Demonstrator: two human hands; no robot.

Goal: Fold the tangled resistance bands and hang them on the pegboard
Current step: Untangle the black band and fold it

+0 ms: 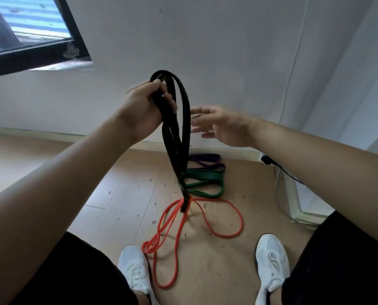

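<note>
Wood-plank floor (122, 194), white wall behind: black band (176, 137) hanging near-vertical from gripping left hand (147, 107); right hand (222, 126), fingers extended and empty, just beside its right edge.

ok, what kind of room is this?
Probably a plain indoor room, maybe a home workout corner: pale wood-plank floor, bare white wall, red rubber resistance band lying loose on the floor.

Black band (176, 137) matt rubber; red band (227, 216) smooth rubber; floor (122, 194) pale wood-look planks, scuffed; wall (205, 40) matt white.
</note>
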